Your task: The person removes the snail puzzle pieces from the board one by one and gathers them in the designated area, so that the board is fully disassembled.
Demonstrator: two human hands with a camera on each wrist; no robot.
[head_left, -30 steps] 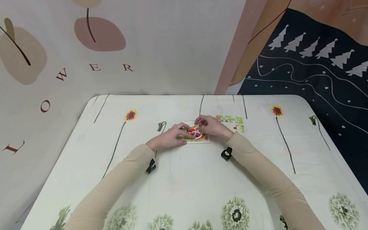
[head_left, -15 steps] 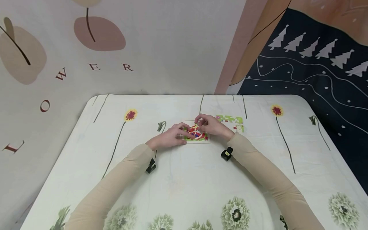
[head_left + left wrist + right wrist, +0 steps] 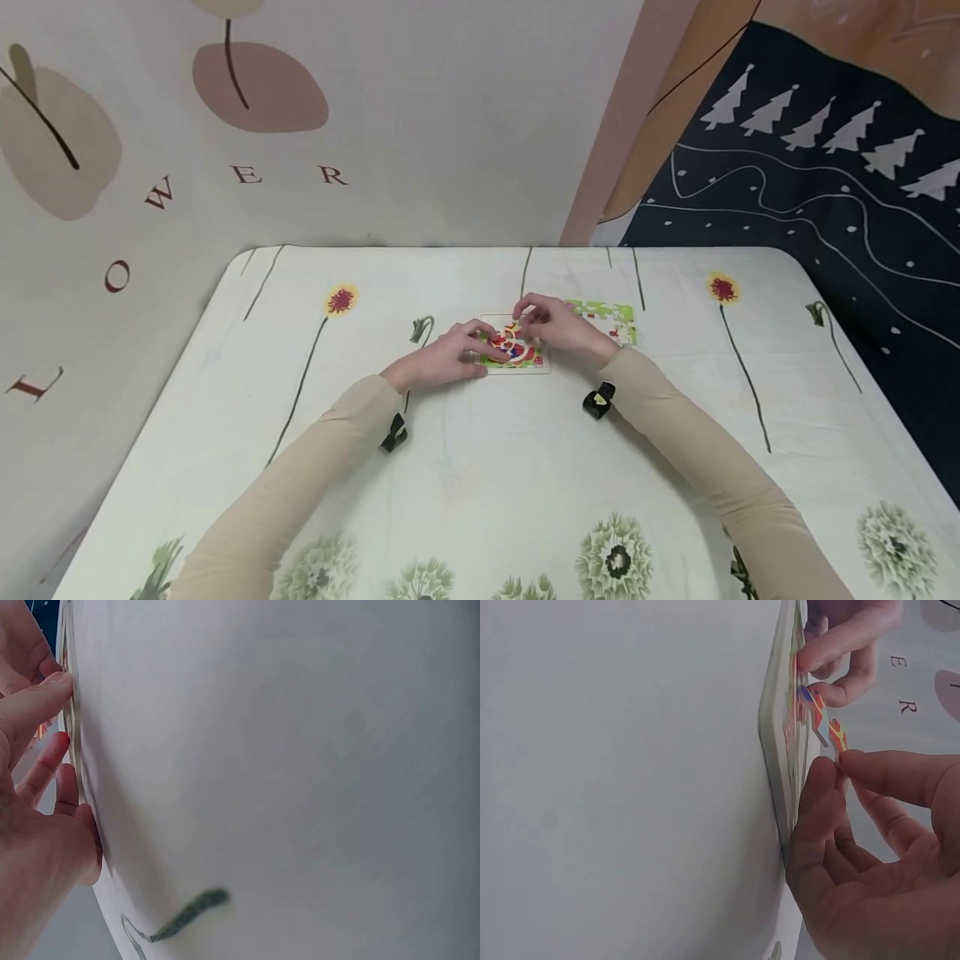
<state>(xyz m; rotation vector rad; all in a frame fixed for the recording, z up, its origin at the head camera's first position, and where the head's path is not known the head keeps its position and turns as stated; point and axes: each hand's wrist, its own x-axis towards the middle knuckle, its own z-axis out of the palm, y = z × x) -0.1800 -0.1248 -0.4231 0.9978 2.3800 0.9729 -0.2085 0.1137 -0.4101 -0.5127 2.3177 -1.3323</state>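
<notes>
A small jigsaw puzzle in a pale tray (image 3: 546, 367) lies near the middle of the table, its picture mostly red with a green border. My left hand (image 3: 446, 357) rests at the tray's left side, fingers spread over the picture. From the right, my right hand (image 3: 558, 325) reaches over the top of the tray. In the right wrist view, its thumb and index finger pinch a red and yellow puzzle piece (image 3: 838, 735), tilted up off the tray. An orange and blue piece (image 3: 819, 720) stands tilted beside it, close to the left fingertips.
Several green puzzle pieces (image 3: 621, 313) lie together right of the tray, partly behind the right hand. A white flower-printed cloth (image 3: 480, 483) covers the table. Behind the far edge rises a printed wall hanging (image 3: 450, 125).
My right hand has shifted slightly up and to the right, with its wrist following. The left hand stays where it was over the puzzle.
</notes>
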